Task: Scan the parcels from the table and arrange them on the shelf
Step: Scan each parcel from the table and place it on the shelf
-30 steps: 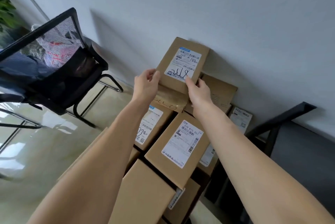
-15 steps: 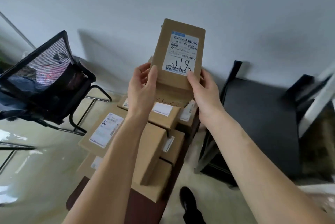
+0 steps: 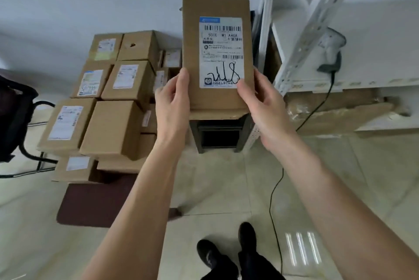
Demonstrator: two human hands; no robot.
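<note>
Labelled parcel (image 3: 217, 53), upright, label facing viewer: left hand (image 3: 173, 100) and right hand (image 3: 263, 103) grip its lower edges, forearms extended forward.

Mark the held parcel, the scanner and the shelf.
held parcel (image 3: 217, 53), head view, on its white label.
scanner (image 3: 333, 47), head view, on its grey body.
shelf (image 3: 313, 19), head view, on a white diagonal brace.

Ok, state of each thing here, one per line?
Parcel: held up, label facing the camera.
Left hand: grips the parcel's left edge.
Right hand: grips its right edge.
Scanner: resting on the shelf, cable hanging down.
Stacked parcels: closed, piled on the table.
</note>
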